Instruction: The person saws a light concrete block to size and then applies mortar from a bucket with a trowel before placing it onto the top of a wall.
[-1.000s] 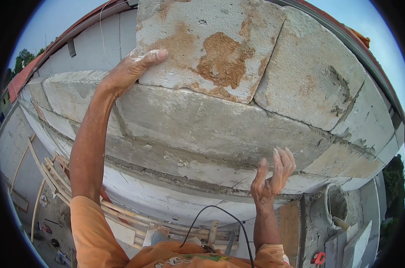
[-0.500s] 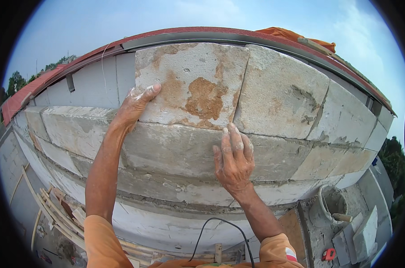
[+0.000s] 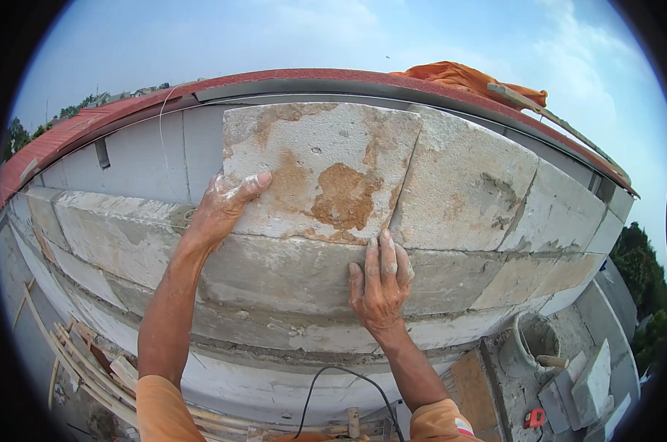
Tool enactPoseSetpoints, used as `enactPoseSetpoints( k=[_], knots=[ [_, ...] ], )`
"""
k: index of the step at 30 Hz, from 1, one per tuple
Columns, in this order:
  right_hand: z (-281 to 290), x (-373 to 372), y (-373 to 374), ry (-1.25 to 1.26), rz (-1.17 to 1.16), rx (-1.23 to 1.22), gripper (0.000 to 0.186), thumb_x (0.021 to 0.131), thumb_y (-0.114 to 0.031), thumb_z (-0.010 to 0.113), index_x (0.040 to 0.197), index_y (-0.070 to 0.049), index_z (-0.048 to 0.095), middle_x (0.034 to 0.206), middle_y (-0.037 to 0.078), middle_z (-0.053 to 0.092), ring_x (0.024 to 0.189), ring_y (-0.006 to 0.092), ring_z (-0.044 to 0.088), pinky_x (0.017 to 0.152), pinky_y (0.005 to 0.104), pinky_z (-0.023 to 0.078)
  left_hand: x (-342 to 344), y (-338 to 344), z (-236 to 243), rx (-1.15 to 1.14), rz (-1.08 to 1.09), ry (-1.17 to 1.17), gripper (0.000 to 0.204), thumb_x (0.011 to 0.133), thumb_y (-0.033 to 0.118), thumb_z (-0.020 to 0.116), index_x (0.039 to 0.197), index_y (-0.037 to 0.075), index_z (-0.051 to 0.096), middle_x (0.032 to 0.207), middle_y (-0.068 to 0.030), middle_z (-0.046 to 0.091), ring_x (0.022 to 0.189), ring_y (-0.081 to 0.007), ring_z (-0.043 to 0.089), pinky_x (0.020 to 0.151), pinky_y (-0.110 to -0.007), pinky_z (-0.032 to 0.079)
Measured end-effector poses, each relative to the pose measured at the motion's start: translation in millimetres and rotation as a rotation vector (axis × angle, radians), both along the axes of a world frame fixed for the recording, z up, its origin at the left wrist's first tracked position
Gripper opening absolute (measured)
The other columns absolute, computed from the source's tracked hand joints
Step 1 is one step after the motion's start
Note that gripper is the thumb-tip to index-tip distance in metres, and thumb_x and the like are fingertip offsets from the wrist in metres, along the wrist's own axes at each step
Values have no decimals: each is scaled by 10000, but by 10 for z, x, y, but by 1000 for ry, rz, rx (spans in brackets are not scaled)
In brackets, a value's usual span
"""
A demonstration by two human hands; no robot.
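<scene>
A pale aerated concrete block (image 3: 274, 147) with a brown stain stands on the top course of the wall. My left hand (image 3: 221, 208) grips its left end, thumb on the front face and the other fingers out of sight around the end. At the block's lower right corner, my right hand (image 3: 380, 286) has its fingers stretched upward, the tips touching the bottom joint and the palm side to the wall (image 3: 274, 272). Nothing is held in that hand. A neighbouring block (image 3: 462, 184) stands close against the right end, with a thin dark joint between them.
Behind the wall runs a red roof edge (image 3: 311, 75) with an orange tarp (image 3: 451, 76) on it. A thin string (image 3: 162, 136) hangs at left. Lower right are a mortar-smeared bucket (image 3: 528, 342), block offcuts (image 3: 591, 383) and a red tape measure (image 3: 534, 418). Wooden poles (image 3: 90, 372) lie lower left.
The view has tilted, so the wall and roof sit lower in the picture. Both hands keep nearly the same places at the block, whose upper right corner now overlaps its neighbour slightly more.
</scene>
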State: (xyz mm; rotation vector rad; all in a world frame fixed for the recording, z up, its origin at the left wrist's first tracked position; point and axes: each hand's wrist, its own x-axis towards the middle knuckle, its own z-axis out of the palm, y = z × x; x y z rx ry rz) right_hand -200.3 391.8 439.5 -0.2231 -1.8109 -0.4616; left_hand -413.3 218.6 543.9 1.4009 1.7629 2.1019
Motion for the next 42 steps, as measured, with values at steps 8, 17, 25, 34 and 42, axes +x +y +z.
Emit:
enactPoseSetpoints(
  k=[8, 17, 25, 34, 42],
  knots=[
    [-2, -49, -18, 31, -43, -29, 481, 848, -187, 709, 1265, 39, 630, 1422, 198, 528, 1240, 382, 491, 1038, 464, 409, -38, 32, -20, 47, -76, -7, 843, 816, 550, 769, 1360, -35, 502, 1245, -165, 605, 1171, -261, 562, 1015, -387, 445],
    [1, 17, -40, 50, -52, -47, 490, 818, -137, 736, 1268, 21, 623, 1369, 203, 559, 1241, 376, 518, 1003, 463, 434, -56, 45, -98, 9, -37, -32, 872, 797, 547, 790, 1382, -25, 490, 1273, -161, 598, 1197, -257, 557, 1047, -391, 432],
    [-61, -7, -139, 100, -13, -91, 485, 799, -104, 752, 1250, 11, 617, 1350, 205, 567, 1220, 391, 538, 992, 477, 439, -110, 9, -104, 7, -21, -53, 899, 787, 564, 784, 1386, -36, 486, 1284, -183, 591, 1214, -287, 556, 1059, -406, 429],
    [-35, -15, -157, 122, 10, -104, 465, 810, -98, 741, 1242, 11, 609, 1333, 211, 566, 1215, 400, 532, 996, 487, 435, -113, 44, -102, 25, -46, -19, 910, 772, 537, 809, 1391, -44, 482, 1309, -191, 580, 1239, -291, 544, 1063, -404, 430],
    [-121, 97, -168, 143, 8, -141, 474, 803, -104, 746, 1243, 13, 614, 1324, 206, 565, 1215, 392, 527, 968, 479, 429, -120, 9, -127, 11, -77, -41, 929, 767, 528, 813, 1402, -53, 464, 1324, -203, 568, 1270, -308, 525, 1109, -414, 384]
  ],
)
